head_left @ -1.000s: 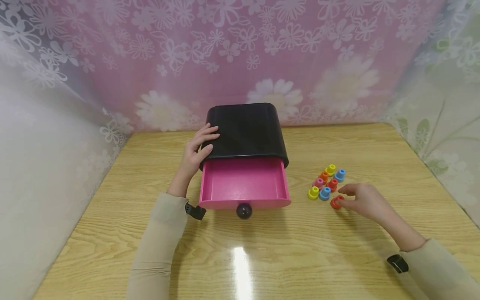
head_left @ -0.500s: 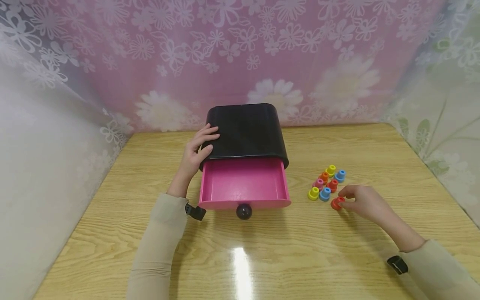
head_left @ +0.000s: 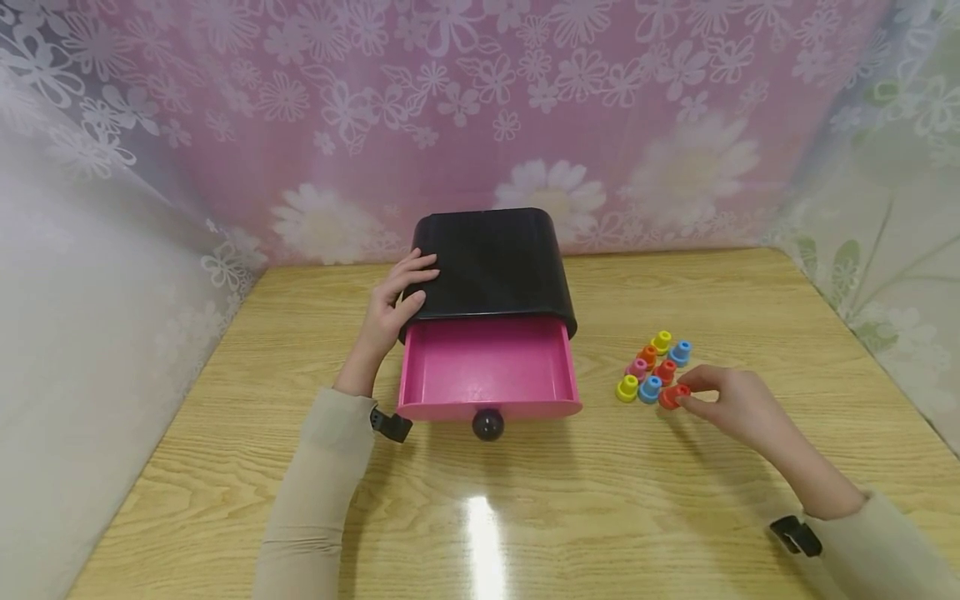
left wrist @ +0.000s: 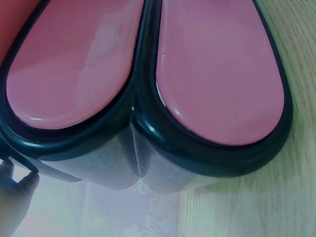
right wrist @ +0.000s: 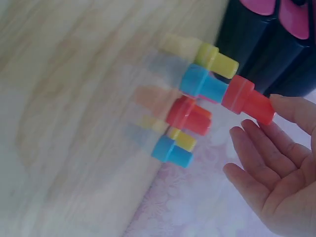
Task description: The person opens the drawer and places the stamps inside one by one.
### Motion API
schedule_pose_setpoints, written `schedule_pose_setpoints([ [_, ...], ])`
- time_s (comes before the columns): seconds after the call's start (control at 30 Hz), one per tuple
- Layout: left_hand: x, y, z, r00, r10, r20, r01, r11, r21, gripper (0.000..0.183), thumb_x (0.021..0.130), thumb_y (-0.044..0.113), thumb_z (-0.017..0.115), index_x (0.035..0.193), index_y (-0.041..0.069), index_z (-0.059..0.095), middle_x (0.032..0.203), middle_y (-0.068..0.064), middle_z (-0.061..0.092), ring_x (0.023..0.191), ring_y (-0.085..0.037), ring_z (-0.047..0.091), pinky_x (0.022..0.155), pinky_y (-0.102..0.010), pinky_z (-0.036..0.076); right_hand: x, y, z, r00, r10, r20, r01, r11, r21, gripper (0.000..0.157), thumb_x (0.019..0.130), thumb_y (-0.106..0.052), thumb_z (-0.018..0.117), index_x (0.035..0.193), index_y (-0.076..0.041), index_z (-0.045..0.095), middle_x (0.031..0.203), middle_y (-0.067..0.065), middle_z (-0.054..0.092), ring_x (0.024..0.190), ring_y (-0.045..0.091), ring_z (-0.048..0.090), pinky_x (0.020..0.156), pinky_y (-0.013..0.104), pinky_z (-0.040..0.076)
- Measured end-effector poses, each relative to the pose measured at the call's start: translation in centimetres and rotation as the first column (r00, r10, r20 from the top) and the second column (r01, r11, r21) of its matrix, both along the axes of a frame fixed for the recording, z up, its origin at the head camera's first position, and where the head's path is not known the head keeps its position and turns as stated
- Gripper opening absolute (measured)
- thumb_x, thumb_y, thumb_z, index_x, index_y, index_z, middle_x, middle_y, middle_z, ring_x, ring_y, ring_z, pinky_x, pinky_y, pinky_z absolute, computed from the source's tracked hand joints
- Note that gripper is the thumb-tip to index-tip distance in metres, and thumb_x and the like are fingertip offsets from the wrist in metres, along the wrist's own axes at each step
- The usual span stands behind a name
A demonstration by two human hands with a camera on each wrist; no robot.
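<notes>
Right hand (head_left: 738,408): thumb and fingers pinch a red stepped plastic peg (head_left: 673,397), wide at the base and narrower at the tip. In the right wrist view the hold is on the narrow end. The peg is at four o'clock from the black glossy plastic cabinet (head_left: 491,262), twelve o'clock being the far side; contact between its base and the table cannot be determined.

From this peg, a near blue stepped peg (head_left: 650,389) stands just beside it at ten o'clock, a second red peg (head_left: 664,372) at eleven and a far blue peg (head_left: 681,353) at twelve. A left-hand row, far to near, reads yellow peg (head_left: 662,342), orange peg (head_left: 647,357), pink peg (head_left: 637,367), yellow.

Left hand (head_left: 392,292): fingers spread, resting on the cabinet's nine o'clock edge, gripping nothing.

A pink plastic drawer (head_left: 487,367) with a round dark knob (head_left: 488,425) stands drawn out at the cabinet's six o'clock side. All items are on a wood-grain table (head_left: 637,517).
</notes>
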State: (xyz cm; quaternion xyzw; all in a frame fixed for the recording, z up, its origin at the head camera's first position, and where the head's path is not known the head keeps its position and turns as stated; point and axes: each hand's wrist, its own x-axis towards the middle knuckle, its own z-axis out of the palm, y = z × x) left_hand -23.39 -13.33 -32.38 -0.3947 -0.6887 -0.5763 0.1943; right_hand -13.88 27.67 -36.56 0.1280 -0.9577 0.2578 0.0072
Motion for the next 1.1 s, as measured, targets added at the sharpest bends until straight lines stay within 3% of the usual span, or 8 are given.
schedule_pose_setpoints([
  [0.2, 0.0, 0.1, 0.0, 1.000, 0.005, -0.004, -0.005, 1.000, 0.005, 0.031, 0.083, 0.001, 0.045, 0.102, -0.024, 0.050, 0.117, -0.040, 0.040, 0.121, -0.050, 0.021, 0.104, -0.041, 0.017, 0.6, -0.6, 0.9, 0.996, -0.030, -0.080, 0.026, 0.998, -0.056, 0.027, 0.077, -0.009, 0.065, 0.098, 0.006, 0.062, 0.092, 0.024, 0.062, 0.086, 0.043, 0.056, 0.060, 0.043, 0.048],
  [0.4, 0.1, 0.1, 0.0, 1.000, 0.005, -0.010, -0.005, 1.000, 0.003, 0.030, 0.081, -0.002, 0.044, 0.101, -0.024, 0.050, 0.116, -0.040, 0.040, 0.121, -0.051, 0.021, 0.104, -0.042, 0.017, 0.8, -1.4, 1.4, 0.985, -0.049, -0.167, 0.025, 0.989, -0.145, 0.024, 0.077, -0.007, 0.065, 0.097, 0.006, 0.063, 0.092, 0.022, 0.063, 0.091, 0.044, 0.055, 0.073, 0.057, 0.043],
  [0.5, 0.1, 0.1, 0.1, 1.000, 0.005, -0.014, -0.005, 1.000, 0.002, 0.031, 0.081, -0.002, 0.044, 0.101, -0.024, 0.050, 0.116, -0.041, 0.040, 0.120, -0.051, 0.021, 0.104, -0.042, 0.017, 0.8, -1.8, 1.8, 0.983, -0.069, -0.169, 0.034, 0.980, -0.198, 0.025, 0.078, -0.009, 0.065, 0.098, 0.006, 0.063, 0.094, 0.021, 0.063, 0.095, 0.044, 0.054, 0.076, 0.056, 0.042],
  [0.57, 0.0, 0.1, 0.1, 1.000, 0.004, -0.016, -0.004, 1.000, 0.000, 0.031, 0.081, -0.002, 0.043, 0.101, -0.024, 0.050, 0.116, -0.041, 0.040, 0.120, -0.052, 0.020, 0.104, -0.042, 0.017, 0.8, -2.1, 2.1, 0.981, -0.085, -0.171, 0.046, 0.974, -0.223, 0.025, 0.079, -0.010, 0.065, 0.099, 0.005, 0.063, 0.095, 0.020, 0.063, 0.095, 0.044, 0.054, 0.076, 0.050, 0.044],
  [0.73, 0.1, 0.1, 0.2, 1.000, 0.005, -0.013, -0.005, 1.000, -0.009, 0.031, 0.082, -0.001, 0.044, 0.102, -0.023, 0.050, 0.117, -0.040, 0.040, 0.121, -0.051, 0.020, 0.104, -0.041, 0.018, 0.9, -2.8, 2.6, 0.975, -0.124, -0.187, 0.069, 0.958, -0.279, 0.028, 0.080, -0.013, 0.064, 0.103, 0.003, 0.063, 0.098, 0.020, 0.063, 0.095, 0.041, 0.055, 0.073, 0.012, 0.045],
  [0.8, 0.1, 0.1, 0.2, 1.000, 0.005, -0.010, -0.005, 1.000, -0.008, 0.031, 0.083, 0.001, 0.045, 0.102, -0.023, 0.050, 0.117, -0.040, 0.040, 0.121, -0.050, 0.021, 0.104, -0.041, 0.018, 0.9, -3.1, 2.6, 0.972, -0.138, -0.191, 0.075, 0.949, -0.306, 0.028, 0.080, -0.014, 0.064, 0.104, 0.001, 0.063, 0.099, 0.019, 0.063, 0.096, 0.028, 0.058, 0.070, 0.004, 0.039],
  [0.97, 0.2, 0.1, 0.2, 1.000, 0.009, -0.007, -0.009, 1.000, -0.008, 0.032, 0.084, 0.003, 0.045, 0.101, -0.023, 0.050, 0.116, -0.040, 0.040, 0.121, -0.050, 0.021, 0.104, -0.042, 0.017, 0.7, -3.9, 2.7, 0.962, -0.158, -0.221, 0.058, 0.915, -0.398, 0.027, 0.079, -0.010, 0.064, 0.103, 0.002, 0.064, 0.096, 0.006, 0.064, 0.088, -0.011, 0.051, 0.070, 0.004, 0.040],
  [1.1, 0.3, 0.1, 0.3, 1.000, 0.008, -0.008, -0.009, 1.000, -0.009, 0.033, 0.085, 0.005, 0.046, 0.101, -0.023, 0.050, 0.116, -0.040, 0.040, 0.121, -0.050, 0.021, 0.104, -0.043, 0.017, 0.6, -4.4, 2.8, 0.957, -0.153, -0.246, 0.025, 0.890, -0.456, 0.027, 0.078, -0.005, 0.065, 0.103, 0.003, 0.064, 0.093, -0.017, 0.059, 0.085, -0.013, 0.052, 0.070, 0.006, 0.042],
])
